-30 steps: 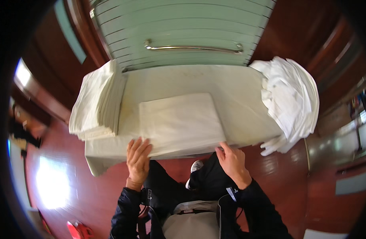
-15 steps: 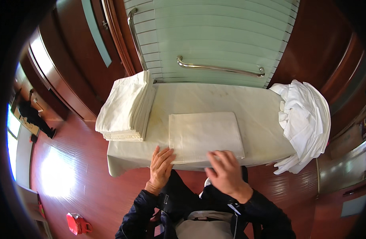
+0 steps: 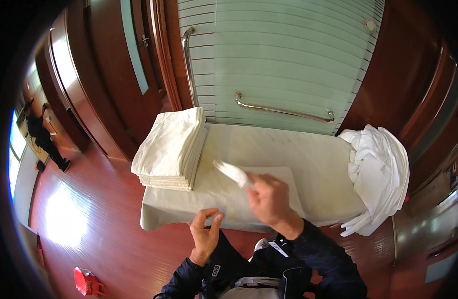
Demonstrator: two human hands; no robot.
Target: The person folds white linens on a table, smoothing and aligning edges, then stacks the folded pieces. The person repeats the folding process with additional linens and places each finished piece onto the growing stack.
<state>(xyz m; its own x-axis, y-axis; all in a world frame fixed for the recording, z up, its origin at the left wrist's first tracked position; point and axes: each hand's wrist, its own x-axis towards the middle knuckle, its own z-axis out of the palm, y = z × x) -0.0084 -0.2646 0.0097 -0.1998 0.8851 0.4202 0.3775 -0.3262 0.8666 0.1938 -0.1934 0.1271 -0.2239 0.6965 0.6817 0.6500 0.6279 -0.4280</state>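
Observation:
A folded off-white cloth lies on the covered table in front of me, partly hidden behind my right hand. My right hand is closed on a white, narrow strip of fabric, seemingly the cloth's edge, which sticks up toward the left and is a little blurred. Near the table's front edge, my left hand is loosely curled, a gap between thumb and fingers and nothing visible in it. To the far left stands a neat stack of folded off-white cloths.
A loose heap of white fabric hangs over the table's right end. The pale tablecloth has faint stains. Behind it is a glass panel with metal handles. A red stool is on the floor, and a person stands far left.
My right hand has moved up and left and taken hold of the fabric, lifting part of it. My left hand has come off the cloth and curled. The view has shifted slightly.

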